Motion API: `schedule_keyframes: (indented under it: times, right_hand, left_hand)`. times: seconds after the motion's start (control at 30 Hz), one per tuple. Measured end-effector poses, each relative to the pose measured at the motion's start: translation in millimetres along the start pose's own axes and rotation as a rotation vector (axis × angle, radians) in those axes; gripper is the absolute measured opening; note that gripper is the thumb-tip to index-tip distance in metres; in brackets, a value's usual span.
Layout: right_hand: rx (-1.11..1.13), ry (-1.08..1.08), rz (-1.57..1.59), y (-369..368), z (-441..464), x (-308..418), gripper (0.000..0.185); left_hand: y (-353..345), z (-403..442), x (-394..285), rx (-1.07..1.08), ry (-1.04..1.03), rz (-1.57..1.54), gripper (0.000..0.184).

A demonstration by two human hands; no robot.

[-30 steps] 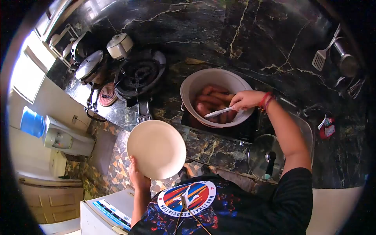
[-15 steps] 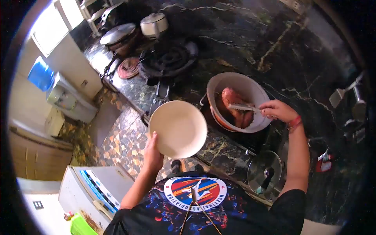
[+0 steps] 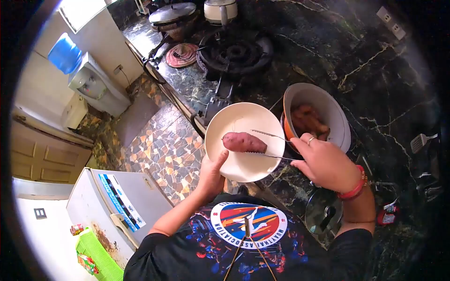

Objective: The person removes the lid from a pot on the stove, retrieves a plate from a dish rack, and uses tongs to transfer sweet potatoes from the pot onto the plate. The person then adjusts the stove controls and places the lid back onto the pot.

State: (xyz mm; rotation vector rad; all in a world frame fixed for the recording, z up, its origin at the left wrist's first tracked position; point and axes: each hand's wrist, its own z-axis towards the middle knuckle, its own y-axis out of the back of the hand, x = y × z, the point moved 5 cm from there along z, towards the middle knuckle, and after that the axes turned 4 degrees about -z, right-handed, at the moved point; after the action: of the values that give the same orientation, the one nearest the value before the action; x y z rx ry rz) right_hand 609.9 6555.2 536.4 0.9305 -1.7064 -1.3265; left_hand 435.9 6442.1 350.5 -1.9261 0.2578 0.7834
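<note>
In the head view, my left hand (image 3: 212,177) grips the near left rim of a cream plate (image 3: 241,169), its thumb over the edge. A reddish-purple sweet potato (image 3: 243,142) lies on that plate. My right hand (image 3: 326,164) is closed on metal tongs (image 3: 274,155), whose spread arms reach over the plate on either side of the sweet potato. The upper arm seems apart from it; the serrated lower one lies along its near side. Just beyond my right hand stands a deep pot (image 3: 338,124), with more sweet potatoes (image 3: 307,121) inside.
A gas burner (image 3: 236,54) is on the dark marble counter, near a lidded pan (image 3: 172,14) and a coiled pink mat (image 3: 182,55). A glass lid (image 3: 323,215) lies by my right forearm. A fridge (image 3: 117,201) and water dispenser (image 3: 96,84) stand left.
My right hand has brought the tongs from the pot to the plate, where a sweet potato now lies. The tongs have spread apart. The view has shifted a little.
</note>
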Motion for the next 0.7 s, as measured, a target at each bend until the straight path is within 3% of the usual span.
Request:
schedule_keyframes:
  times: [0.1, 0.13, 0.2, 0.3, 0.37, 0.43, 0.7]
  right_hand:
    - [-0.075, 0.018, 0.199, 20.5, -3.8, -5.9, 0.036]
    - [-0.029, -0.067, 0.275, 32.4, -4.6, -8.5, 0.041]
    - [-0.254, -0.250, 0.680, 29.7, -6.4, -25.0, 0.042]
    - [-0.433, -0.269, 0.909, 4.8, 8.7, -32.1, 0.046]
    - [-0.466, -0.131, 0.675, -15.9, 29.2, -17.5, 0.048]
    - [-0.317, -0.184, 0.664, -34.0, 47.0, -1.0, 0.050]
    - [-0.200, -0.082, 0.709, -73.9, 74.0, 23.8, 0.047]
  left_hand:
    - [9.4, 1.7, -6.7, -0.013, -0.024, -0.009, 0.047]
    - [15.8, 3.7, -7.5, 0.000, -0.024, -0.009, 0.048]
    - [20.8, 7.2, -8.2, 0.012, -0.059, -0.009, 0.051]
    - [20.7, 7.8, -8.0, 0.006, -0.037, -0.020, 0.050]
    - [13.3, 5.4, -8.7, 0.027, 0.004, 0.004, 0.050]
    - [6.7, 4.1, -7.6, 0.045, 0.015, 0.026, 0.049]
    - [13.4, 3.5, -1.1, 0.057, -0.036, 0.163, 0.040]
